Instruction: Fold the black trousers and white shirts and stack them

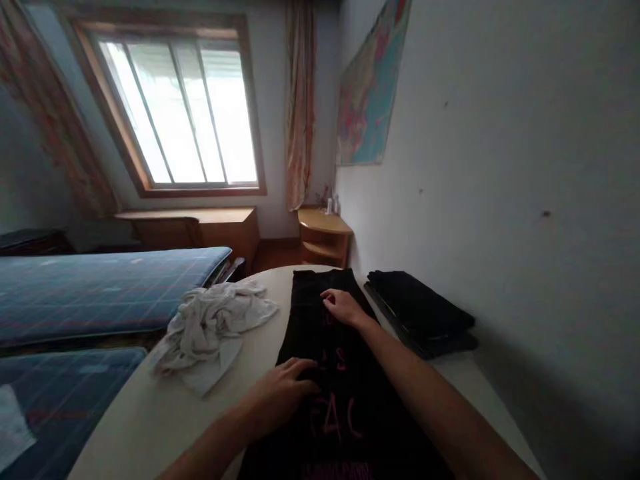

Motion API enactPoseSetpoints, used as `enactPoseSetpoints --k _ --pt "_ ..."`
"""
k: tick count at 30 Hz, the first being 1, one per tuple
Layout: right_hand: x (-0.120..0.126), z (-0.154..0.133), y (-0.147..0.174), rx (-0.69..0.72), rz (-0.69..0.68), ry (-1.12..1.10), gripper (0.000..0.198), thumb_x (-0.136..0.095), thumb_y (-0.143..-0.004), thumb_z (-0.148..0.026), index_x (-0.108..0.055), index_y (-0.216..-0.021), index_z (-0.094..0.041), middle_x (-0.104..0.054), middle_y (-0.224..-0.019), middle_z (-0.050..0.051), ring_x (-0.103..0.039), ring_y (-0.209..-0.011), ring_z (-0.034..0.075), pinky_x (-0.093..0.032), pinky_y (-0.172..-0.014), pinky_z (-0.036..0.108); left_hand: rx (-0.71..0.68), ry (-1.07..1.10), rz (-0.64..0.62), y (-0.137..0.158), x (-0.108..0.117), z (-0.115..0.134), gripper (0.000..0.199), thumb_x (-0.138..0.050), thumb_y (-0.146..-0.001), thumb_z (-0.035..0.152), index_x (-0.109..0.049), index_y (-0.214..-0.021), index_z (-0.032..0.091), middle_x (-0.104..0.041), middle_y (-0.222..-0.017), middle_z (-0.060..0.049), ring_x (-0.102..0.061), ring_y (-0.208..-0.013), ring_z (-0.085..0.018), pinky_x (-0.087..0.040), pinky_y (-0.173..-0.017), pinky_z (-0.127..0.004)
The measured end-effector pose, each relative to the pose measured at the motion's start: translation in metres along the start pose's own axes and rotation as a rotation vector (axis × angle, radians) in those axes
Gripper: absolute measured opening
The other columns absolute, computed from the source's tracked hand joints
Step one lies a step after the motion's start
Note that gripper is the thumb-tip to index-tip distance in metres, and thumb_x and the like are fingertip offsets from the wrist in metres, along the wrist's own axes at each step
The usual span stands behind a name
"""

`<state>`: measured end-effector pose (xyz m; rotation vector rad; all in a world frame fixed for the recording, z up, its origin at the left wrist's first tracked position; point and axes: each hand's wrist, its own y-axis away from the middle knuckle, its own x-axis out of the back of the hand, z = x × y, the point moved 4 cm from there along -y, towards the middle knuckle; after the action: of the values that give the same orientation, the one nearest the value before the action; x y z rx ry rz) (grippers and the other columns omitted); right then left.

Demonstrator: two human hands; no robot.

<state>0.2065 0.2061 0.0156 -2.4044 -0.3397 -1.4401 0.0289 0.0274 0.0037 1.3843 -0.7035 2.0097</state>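
A black garment (325,337) with pink printed lettering lies on the table in a long, narrow folded strip, running from its far edge toward me. My left hand (286,385) rests on the strip's left side, fingers stretched forward and thumb apart. Farther up, my right hand (344,308) touches the cloth near its far end, with fingers loosely bent and spread. Neither hand visibly grips a fold. The near end of the garment runs out of the bottom of the picture, and my right forearm covers part of its right edge.
On the round pale table (135,407) a crumpled whitish cloth (210,327) lies left, and a stack of folded black clothes (425,310) sits right, near the wall. Blue plaid mattresses (100,287) stand left. A corner shelf (325,223) and window (185,113) are beyond.
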Motion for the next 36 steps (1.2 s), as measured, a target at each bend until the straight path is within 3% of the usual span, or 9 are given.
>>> enactPoseSetpoints --k 4,8,12,18,27,32,36 --pt "-0.003 -0.005 0.030 0.086 -0.061 0.002 0.040 -0.049 -0.096 -0.035 -0.062 -0.133 -0.025 -0.072 -0.119 0.006 -0.065 -0.112 0.022 -0.046 -0.098 0.036 0.057 0.048 0.028 0.002 0.001 0.000 0.034 -0.046 -0.092 0.005 -0.065 -0.113 0.025 -0.053 -0.145 -0.007 -0.054 -0.129 -0.023 -0.047 -0.106 -0.035" --pt "-0.020 -0.010 0.050 0.160 -0.113 0.037 0.043 -0.043 -0.100 -0.037 -0.057 -0.139 -0.029 -0.056 -0.145 0.006 -0.042 -0.140 0.026 -0.025 -0.116 0.049 0.077 0.078 0.043 0.003 -0.002 -0.001 0.029 -0.045 -0.093 0.008 -0.064 -0.108 0.023 -0.053 -0.146 -0.006 -0.056 -0.128 -0.023 -0.047 -0.105 -0.035" --pt "-0.037 -0.009 0.054 0.147 -0.107 0.063 0.046 -0.032 -0.103 -0.036 -0.049 -0.146 -0.028 -0.048 -0.152 0.006 -0.032 -0.146 0.026 -0.014 -0.119 0.056 0.097 0.167 0.041 0.002 -0.001 -0.003 0.032 -0.043 -0.093 0.008 -0.064 -0.110 0.024 -0.050 -0.149 -0.003 -0.054 -0.130 -0.021 -0.043 -0.108 -0.032" --pt "-0.041 -0.009 0.042 0.146 -0.058 0.053 0.047 -0.032 -0.103 -0.035 -0.050 -0.145 -0.026 -0.050 -0.150 0.007 -0.032 -0.146 0.023 -0.016 -0.120 0.051 0.101 0.223 0.013 -0.003 0.002 -0.012 0.032 -0.041 -0.093 0.007 -0.063 -0.109 0.023 -0.048 -0.149 -0.003 -0.051 -0.132 -0.020 -0.041 -0.110 -0.035" --pt "-0.043 -0.004 0.008 0.119 -0.012 0.003 0.045 -0.035 -0.103 -0.034 -0.054 -0.142 -0.022 -0.050 -0.150 0.008 -0.029 -0.147 0.025 -0.014 -0.120 0.051 0.077 0.183 0.004 -0.027 0.007 -0.045 0.031 -0.039 -0.093 0.008 -0.062 -0.109 0.022 -0.051 -0.144 -0.005 -0.056 -0.125 -0.019 -0.042 -0.109 -0.032" --pt "-0.042 0.002 -0.001 0.121 0.064 -0.093 0.039 -0.041 -0.100 -0.029 -0.062 -0.133 -0.026 -0.059 -0.141 0.006 -0.039 -0.142 0.024 -0.020 -0.118 0.052 0.042 0.167 0.049 -0.024 0.007 -0.042 0.031 -0.042 -0.091 0.009 -0.062 -0.110 0.023 -0.049 -0.149 -0.005 -0.047 -0.136 -0.023 -0.038 -0.114 -0.038" --pt "-0.036 0.005 0.001 0.156 0.149 -0.205 0.038 -0.046 -0.094 -0.018 -0.067 -0.125 -0.025 -0.069 -0.126 0.005 -0.055 -0.128 0.022 -0.034 -0.114 0.044 0.045 0.228 0.132 -0.026 0.011 -0.032 0.028 -0.035 -0.098 0.015 -0.060 -0.107 0.024 -0.050 -0.147 -0.005 -0.050 -0.133 -0.019 -0.042 -0.110 -0.033"
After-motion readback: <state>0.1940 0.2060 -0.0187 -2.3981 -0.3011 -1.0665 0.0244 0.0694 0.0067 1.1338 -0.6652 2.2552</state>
